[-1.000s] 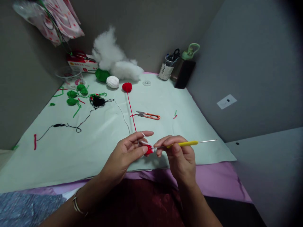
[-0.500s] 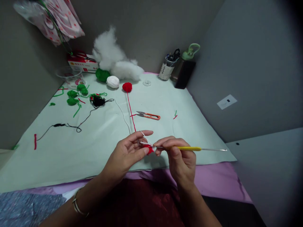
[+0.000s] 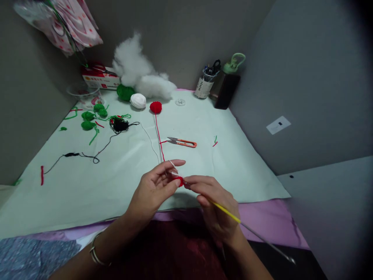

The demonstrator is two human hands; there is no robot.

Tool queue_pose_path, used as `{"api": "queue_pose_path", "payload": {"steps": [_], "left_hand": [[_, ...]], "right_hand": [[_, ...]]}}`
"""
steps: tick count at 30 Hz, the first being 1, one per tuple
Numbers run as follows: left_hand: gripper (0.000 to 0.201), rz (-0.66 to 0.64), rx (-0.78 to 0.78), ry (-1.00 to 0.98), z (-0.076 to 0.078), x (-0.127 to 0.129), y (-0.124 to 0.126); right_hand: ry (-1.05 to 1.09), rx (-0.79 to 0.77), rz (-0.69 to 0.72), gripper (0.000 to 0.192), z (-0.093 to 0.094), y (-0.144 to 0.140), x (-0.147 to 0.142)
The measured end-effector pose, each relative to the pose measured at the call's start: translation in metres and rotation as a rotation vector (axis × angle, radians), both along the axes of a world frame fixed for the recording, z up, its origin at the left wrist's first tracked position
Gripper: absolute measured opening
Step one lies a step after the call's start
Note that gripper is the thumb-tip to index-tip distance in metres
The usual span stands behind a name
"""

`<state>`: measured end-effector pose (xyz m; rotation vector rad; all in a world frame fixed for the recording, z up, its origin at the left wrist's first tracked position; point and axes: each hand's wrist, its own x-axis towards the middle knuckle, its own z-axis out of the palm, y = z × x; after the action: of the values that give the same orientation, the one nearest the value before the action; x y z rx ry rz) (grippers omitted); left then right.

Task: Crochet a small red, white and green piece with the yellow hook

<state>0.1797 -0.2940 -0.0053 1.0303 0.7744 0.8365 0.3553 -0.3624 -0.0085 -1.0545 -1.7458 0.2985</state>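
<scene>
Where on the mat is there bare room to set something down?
Free: the mat right of the snips, up to the dark bottle; also the near-left stretch below the black thread. Crowded: the far-left corner with green yarn bits, yarn balls and stuffing.

Both forearms reaching in from the lower edge, meeting at centre. Left hand (image 3: 154, 188) palm half-turned inward, index finger stretched straight out, thumb and remaining fingers pinched together at the tips. Right hand (image 3: 217, 206) knuckles up, thumb and forefinger pressed closed, fingertips pointing toward the left hand's and almost touching them. Left wrist bent slightly.
</scene>
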Motion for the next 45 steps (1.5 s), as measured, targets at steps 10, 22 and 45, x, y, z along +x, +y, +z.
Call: {"api": "queue_pose_path", "payload": {"steps": [10, 22, 45], "left_hand": [[0.029, 0.031, 0.060, 0.014, -0.0006, 0.0057, -0.0012], [0.020, 0.108, 0.269, 0.122, -0.0011, 0.0097, 0.0058], [0.027, 0.016, 0.034, -0.015, 0.0049, 0.0094, 0.0013]], "right_hand": [[-0.406, 0.177, -0.164, 0.033, 0.0021, 0.0000, -0.0081], [-0.443, 0.189, -0.130, 0.039, -0.0023, 0.0004, -0.0037], [-0.326, 0.261, -0.150, 0.048, -0.0037, 0.0029, -0.0042]]}}
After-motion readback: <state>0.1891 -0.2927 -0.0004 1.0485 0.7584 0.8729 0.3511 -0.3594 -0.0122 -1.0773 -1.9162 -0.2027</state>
